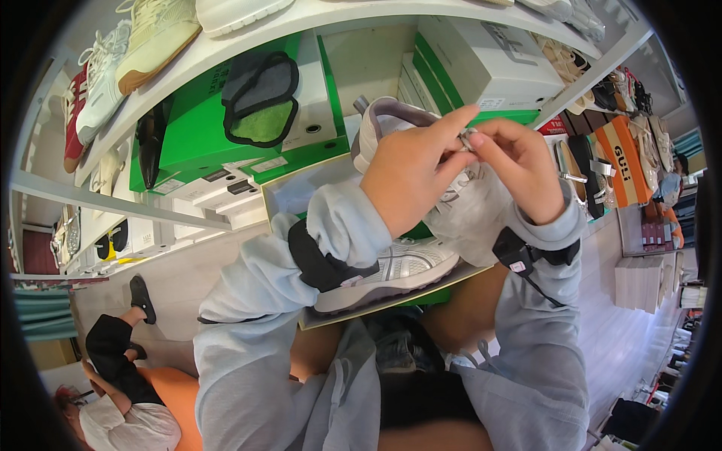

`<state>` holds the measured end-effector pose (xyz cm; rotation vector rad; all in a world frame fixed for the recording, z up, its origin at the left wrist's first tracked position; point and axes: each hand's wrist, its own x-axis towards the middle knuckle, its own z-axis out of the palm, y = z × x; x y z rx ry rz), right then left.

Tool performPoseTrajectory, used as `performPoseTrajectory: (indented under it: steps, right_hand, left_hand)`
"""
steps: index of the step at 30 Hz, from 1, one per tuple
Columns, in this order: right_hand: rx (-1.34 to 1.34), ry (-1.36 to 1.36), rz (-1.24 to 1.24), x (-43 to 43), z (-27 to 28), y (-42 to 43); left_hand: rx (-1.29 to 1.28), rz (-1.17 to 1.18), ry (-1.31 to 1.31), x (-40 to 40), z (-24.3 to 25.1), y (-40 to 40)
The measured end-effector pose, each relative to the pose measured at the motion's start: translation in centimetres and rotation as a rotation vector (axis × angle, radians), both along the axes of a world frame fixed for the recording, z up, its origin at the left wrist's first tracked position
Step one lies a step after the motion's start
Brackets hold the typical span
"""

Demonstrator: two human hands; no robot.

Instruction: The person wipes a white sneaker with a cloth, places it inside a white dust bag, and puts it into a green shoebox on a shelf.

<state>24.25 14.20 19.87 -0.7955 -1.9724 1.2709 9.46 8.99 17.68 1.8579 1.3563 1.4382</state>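
Note:
My left hand [414, 172] and my right hand [522, 160] meet above an open shoebox [282, 183] on my lap. Fingertips of both hands pinch a small crumpled whitish-grey piece [467, 139], too small to tell if it is lace or wrapping. Directly beneath them is a white sneaker [366, 138], its heel and collar showing to the left and its laces partly hidden by my fingers. Thin translucent wrapping [471, 225] hangs below my right hand. A second sneaker, white and silver [400, 268], lies on its side in the box, partly behind my left sleeve.
Green and white shoeboxes [192, 135] fill the shelf ahead, with grey-and-green slippers [262, 101] on top. A white shelf board [333, 20] carrying shoes crosses above. Sandals and an orange box [620, 163] stand at right. A person [124, 394] sits at lower left.

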Motion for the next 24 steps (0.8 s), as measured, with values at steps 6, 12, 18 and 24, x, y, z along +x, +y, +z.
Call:
performPoseTrajectory:
  steps: [6, 12, 18, 24]
  right_hand:
    - [0.020, 0.025, -0.014, -0.3, -0.7, 0.5]
    - [0.107, 0.023, -0.024, -0.5, -1.0, 0.5]
    - [0.020, 0.025, -0.047, -0.2, -0.8, 0.2]
    - [-0.049, 0.068, -0.014, 0.3, -0.9, 0.8]
  left_hand:
    - [0.139, 0.012, 0.133, -0.1, -0.2, -0.1]
    - [0.002, -0.082, -0.020, -0.7, -0.4, 0.2]
    - [0.029, -0.035, 0.005, -0.5, -0.5, 0.2]
    - [0.085, -0.014, 0.039, -0.4, -0.7, 0.4]
